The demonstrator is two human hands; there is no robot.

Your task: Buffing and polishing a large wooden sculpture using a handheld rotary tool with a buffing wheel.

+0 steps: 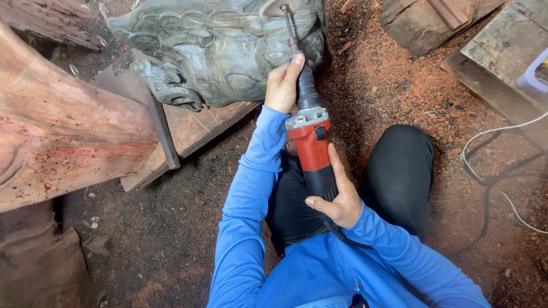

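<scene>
1. The person is wearing a bright blue long-sleeved top, and it is filling the lower middle of the view.
2. Both sleeves are running all the way down to the wrists, ending in plain snug cuffs with no buttons showing.
3. The fabric is looking smooth and slightly stretchy, and it is creasing softly along the left sleeve.
4. A front zip is running down the chest of the top, with a small dark pull showing at the very bottom edge.
5. Black trousers are covering both legs, and the cloth is looking plain and matte.
6. The left hand (281,85) and the right hand (340,201) are both showing bare, with no gloves, rings or watch in sight.
</scene>
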